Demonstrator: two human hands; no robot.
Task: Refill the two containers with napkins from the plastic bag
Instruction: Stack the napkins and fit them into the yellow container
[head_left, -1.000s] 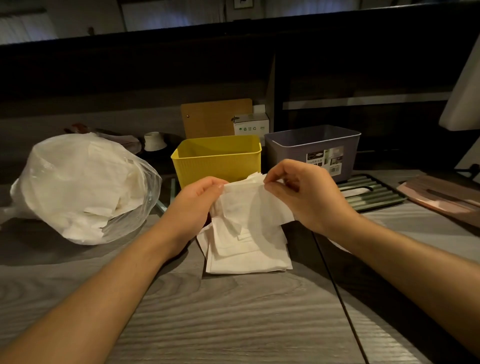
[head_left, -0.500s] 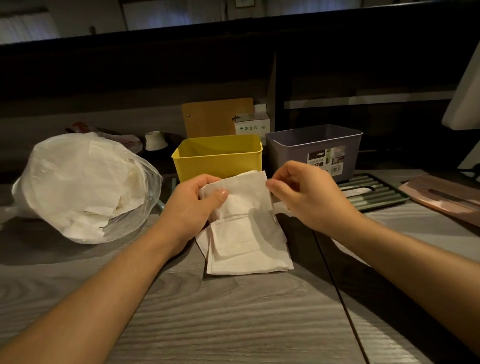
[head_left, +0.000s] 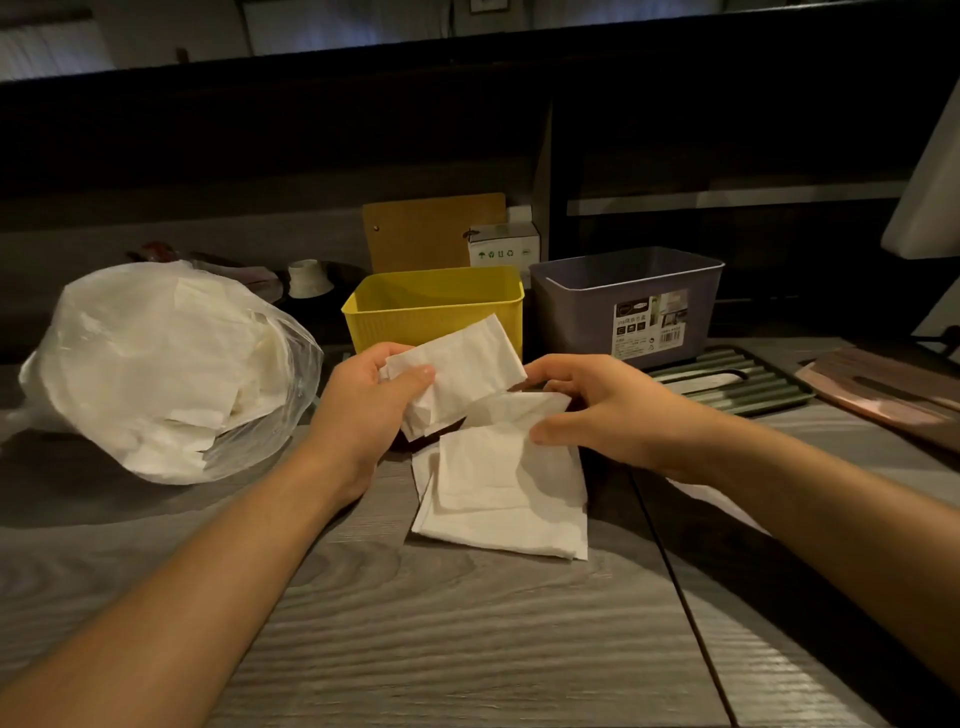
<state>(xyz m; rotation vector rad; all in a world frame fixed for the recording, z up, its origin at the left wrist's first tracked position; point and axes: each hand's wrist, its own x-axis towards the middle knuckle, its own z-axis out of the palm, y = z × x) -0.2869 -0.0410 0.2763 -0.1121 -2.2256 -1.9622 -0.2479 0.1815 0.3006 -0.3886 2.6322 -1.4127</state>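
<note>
The refill looks barely begun. The yellow container stands at the back of the tabletop, and as far as its open top shows, nothing white lies in it, though the dim light and the low angle hide its floor, so that is a guess. Just to the right of the yellow container, the grey container also shows only bare inner walls. Well to the left of the yellow container sits the plastic bag, bulging with napkins, so most of the supply has not been taken out. In front of the yellow container, a small pile of napkins lies flat on the tabletop. The left hand has its grip closed on one folded napkin, thumb on top and fingers beneath, holding it raised just before the yellow container's front wall. The right hand is loosely curled, its thumb resting on the top of the pile and its forefinger near the raised napkin's edge; whether it pinches anything I cannot tell. What remains, in my judgement, is nearly everything: setting this napkin and the pile into a container, then emptying the bag into both.
</note>
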